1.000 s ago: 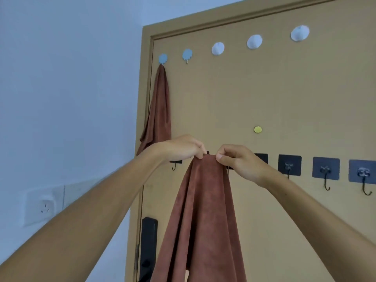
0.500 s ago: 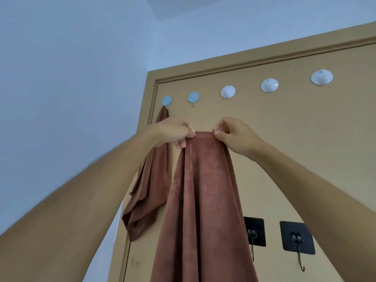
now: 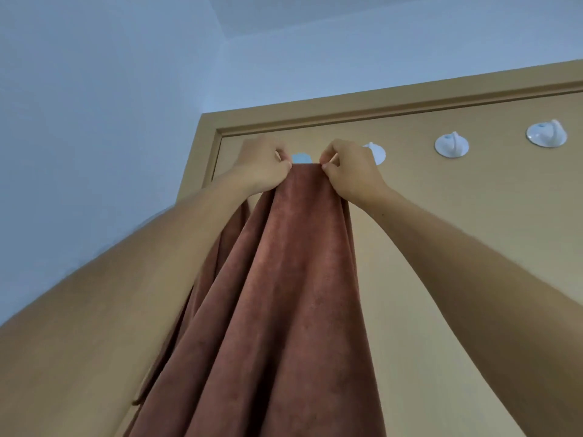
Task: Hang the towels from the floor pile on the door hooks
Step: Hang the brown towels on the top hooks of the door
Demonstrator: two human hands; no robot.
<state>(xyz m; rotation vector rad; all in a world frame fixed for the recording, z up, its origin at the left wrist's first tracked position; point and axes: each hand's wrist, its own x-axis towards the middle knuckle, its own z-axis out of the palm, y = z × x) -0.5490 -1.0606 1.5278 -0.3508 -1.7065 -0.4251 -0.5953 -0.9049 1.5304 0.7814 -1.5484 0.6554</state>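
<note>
A long rust-brown towel (image 3: 284,294) hangs down from both my hands in front of the tan door (image 3: 473,247). My left hand (image 3: 263,167) pinches its top edge on the left, my right hand (image 3: 350,171) pinches it on the right. The stretched edge sits just below a pale blue round hook (image 3: 301,158) that shows between my hands. Another brown towel (image 3: 232,228) hangs behind my left forearm, mostly hidden.
Three white round hooks run along the door's top to the right: one half hidden by my right hand (image 3: 377,152), then a second (image 3: 451,145) and a third (image 3: 546,135). The door frame (image 3: 378,104) and a blue-white wall (image 3: 94,121) border the left.
Both hands have raised the towel from the lower black hooks up to the top row of round hooks, and my view has tilted upward with them.
</note>
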